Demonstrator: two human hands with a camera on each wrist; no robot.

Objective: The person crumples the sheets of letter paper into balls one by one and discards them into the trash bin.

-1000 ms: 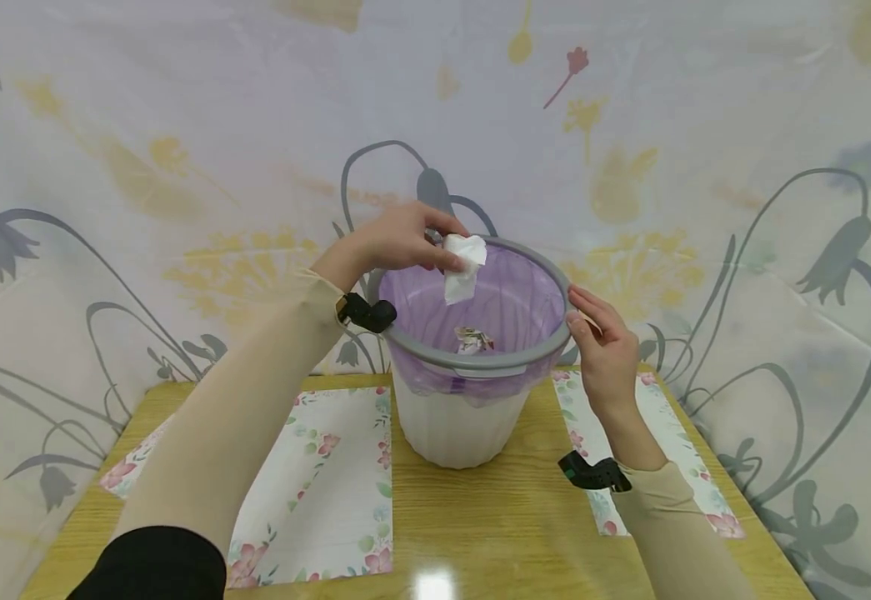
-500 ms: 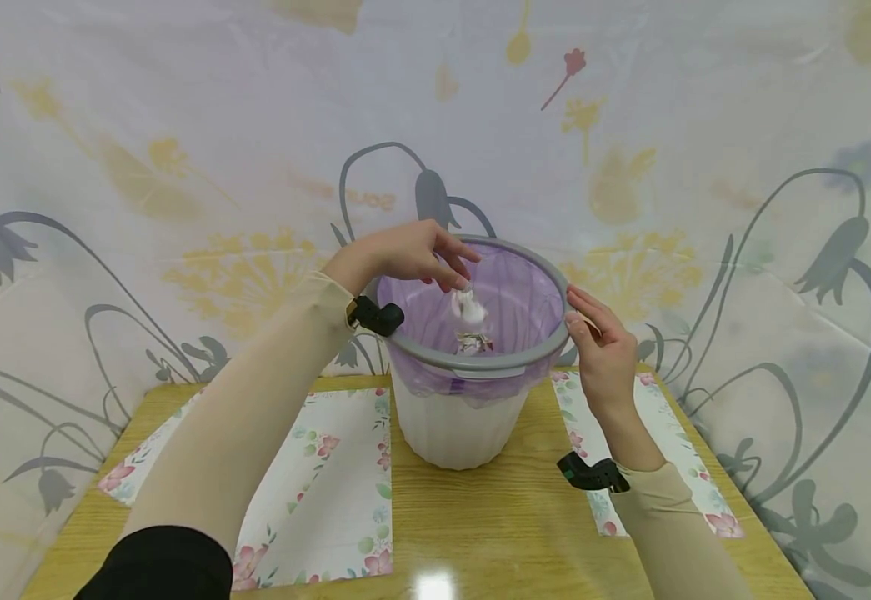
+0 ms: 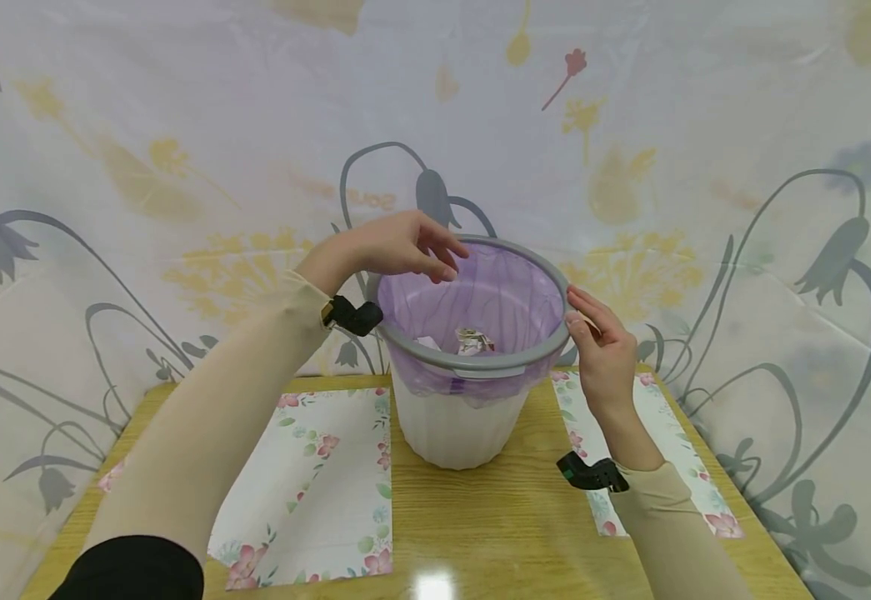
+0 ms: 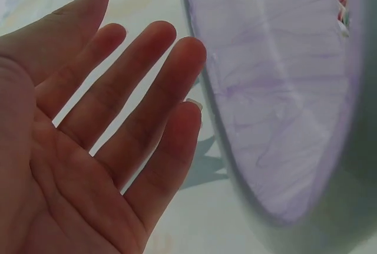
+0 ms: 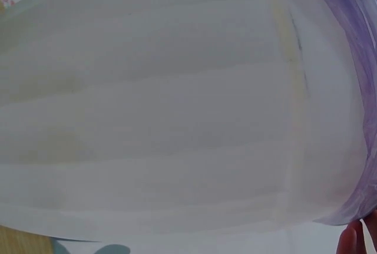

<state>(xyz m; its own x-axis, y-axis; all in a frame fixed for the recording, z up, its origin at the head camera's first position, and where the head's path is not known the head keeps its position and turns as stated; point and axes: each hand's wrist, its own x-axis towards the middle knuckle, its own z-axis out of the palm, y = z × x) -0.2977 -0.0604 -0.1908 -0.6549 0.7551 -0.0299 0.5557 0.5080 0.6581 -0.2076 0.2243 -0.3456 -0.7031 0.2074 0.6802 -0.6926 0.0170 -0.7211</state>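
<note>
A white trash can (image 3: 456, 429) with a grey rim (image 3: 480, 362) stands at the middle of the table, lined with a purple plastic bag (image 3: 510, 283). Down in the bag lie a crumpled wrapper (image 3: 473, 341) and, left of it, a bit of white tissue (image 3: 427, 342), mostly hidden by the near rim. My left hand (image 3: 393, 243) hovers over the can's left side, holding nothing; the left wrist view shows its fingers spread apart. With fairly straight fingers, my right hand (image 3: 603, 354) touches the rim's right side. Its fingertips (image 5: 351, 237) show right at the bag's folded edge in the right wrist view.
Floral-bordered white sheets lie on the wooden table (image 3: 473, 533), one placemat (image 3: 330, 492) left of the can and another placemat (image 3: 668, 442) under the right forearm. Behind hangs a flower-printed cloth (image 3: 255, 125).
My left hand has let go of the white tissue, which dropped into the bag beside the wrapper. The hand then drew up and back to the left. My right hand has stayed at the rim.
</note>
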